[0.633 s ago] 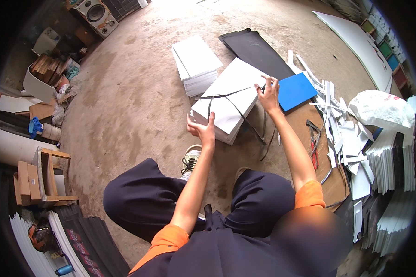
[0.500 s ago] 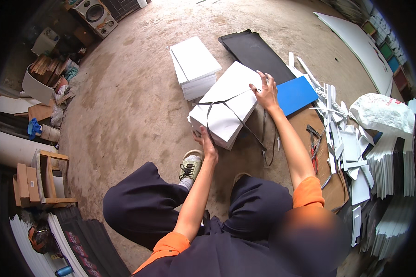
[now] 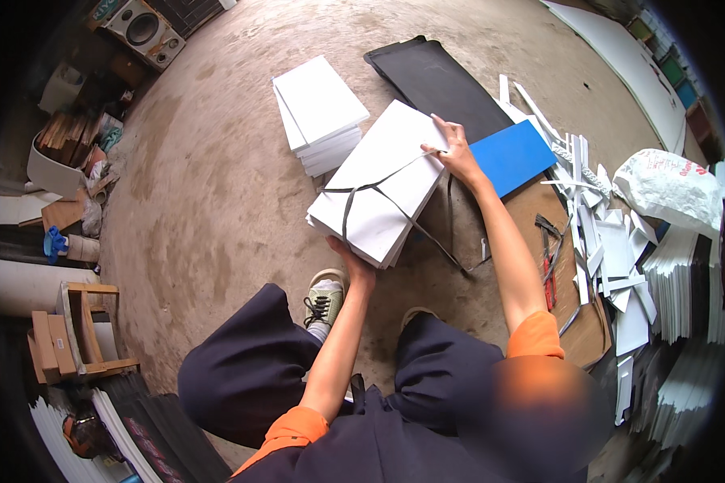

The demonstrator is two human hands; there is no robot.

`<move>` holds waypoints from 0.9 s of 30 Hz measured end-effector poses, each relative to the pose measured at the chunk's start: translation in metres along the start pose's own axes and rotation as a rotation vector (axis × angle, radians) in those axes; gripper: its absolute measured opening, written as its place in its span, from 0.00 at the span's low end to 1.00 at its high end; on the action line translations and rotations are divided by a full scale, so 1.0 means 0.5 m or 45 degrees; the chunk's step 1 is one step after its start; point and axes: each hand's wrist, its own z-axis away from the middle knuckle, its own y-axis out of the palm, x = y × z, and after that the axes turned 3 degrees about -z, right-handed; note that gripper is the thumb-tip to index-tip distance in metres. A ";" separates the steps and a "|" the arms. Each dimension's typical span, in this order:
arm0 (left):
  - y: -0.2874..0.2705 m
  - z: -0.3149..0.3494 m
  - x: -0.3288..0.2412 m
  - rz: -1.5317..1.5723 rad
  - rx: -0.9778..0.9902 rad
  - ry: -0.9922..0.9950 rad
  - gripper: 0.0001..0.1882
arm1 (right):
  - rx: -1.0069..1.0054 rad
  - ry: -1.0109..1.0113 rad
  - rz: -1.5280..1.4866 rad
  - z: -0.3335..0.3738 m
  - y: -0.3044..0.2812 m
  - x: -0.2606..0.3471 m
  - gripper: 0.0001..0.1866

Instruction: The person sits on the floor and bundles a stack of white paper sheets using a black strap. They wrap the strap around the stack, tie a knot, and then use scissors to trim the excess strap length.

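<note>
A thick bundle of white boards (image 3: 387, 173) is between my hands, with a thin black strap (image 3: 362, 188) crossed over its top and a loose end trailing right. My left hand (image 3: 354, 262) supports the near-left lower edge, its fingers mostly hidden underneath. At the far right edge, my right hand (image 3: 454, 154) grips the bundle, fingers bent over the side. A second stack of white boards (image 3: 318, 105) stands just beyond, to the left. Behind the bundle lies a long black sheet (image 3: 443, 84), and a blue panel (image 3: 514, 157) is right of my right hand.
Red-handled pliers (image 3: 548, 278) rest on a brown board (image 3: 576, 322) at right. Beside them are white offcuts (image 3: 612, 249) and a white plastic bag (image 3: 669, 189). A wooden frame (image 3: 89, 330) stands at left; a white speaker box (image 3: 145, 32) is far left.
The bundle has shifted slightly left and tilted in my hands. My left hand has slid further under its near edge; my right hand keeps its hold on the far side.
</note>
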 end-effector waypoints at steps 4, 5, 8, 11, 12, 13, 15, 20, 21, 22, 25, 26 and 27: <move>-0.006 0.011 0.022 0.057 0.038 -0.044 0.42 | -0.490 -0.019 -0.471 0.051 0.055 -0.057 0.44; -0.022 0.007 0.034 0.113 0.087 -0.082 0.43 | -0.576 0.017 -0.753 0.066 0.079 -0.063 0.45; -0.092 0.014 0.093 -0.785 0.114 0.438 0.46 | -0.486 0.170 -1.122 0.088 0.131 -0.057 0.44; -0.091 0.016 0.101 0.032 0.182 -0.507 0.50 | -0.456 0.056 -1.276 0.103 0.146 -0.102 0.34; -0.090 0.025 0.108 0.021 0.164 -0.532 0.49 | -0.516 -0.032 -1.170 0.100 0.158 -0.115 0.30; -0.089 0.030 0.116 0.011 0.142 -0.555 0.49 | -0.543 -0.099 -0.900 0.098 0.164 -0.133 0.28; -0.119 0.017 0.122 0.113 0.164 -0.516 0.49 | -0.535 0.097 -0.440 0.085 0.166 -0.107 0.28; -0.059 0.020 0.134 0.223 -0.168 -0.524 0.46 | -0.510 0.161 -0.891 0.070 0.175 -0.197 0.22; -0.080 0.010 0.147 0.273 -0.132 -0.512 0.44 | -0.461 0.155 -0.988 0.063 0.185 -0.202 0.21; -0.101 0.001 0.159 0.321 -0.093 -0.504 0.43 | -0.415 0.150 -1.084 0.057 0.193 -0.207 0.20; -0.154 -0.027 0.178 0.340 -0.062 -0.474 0.38 | -0.339 0.131 -1.114 0.042 0.206 -0.173 0.20; -0.149 -0.027 0.179 0.313 -0.051 -0.494 0.37 | -0.335 0.116 -1.093 0.047 0.204 -0.186 0.22; -0.145 -0.027 0.177 0.356 -0.086 -0.527 0.35 | -0.330 0.101 -1.074 0.050 0.204 -0.197 0.25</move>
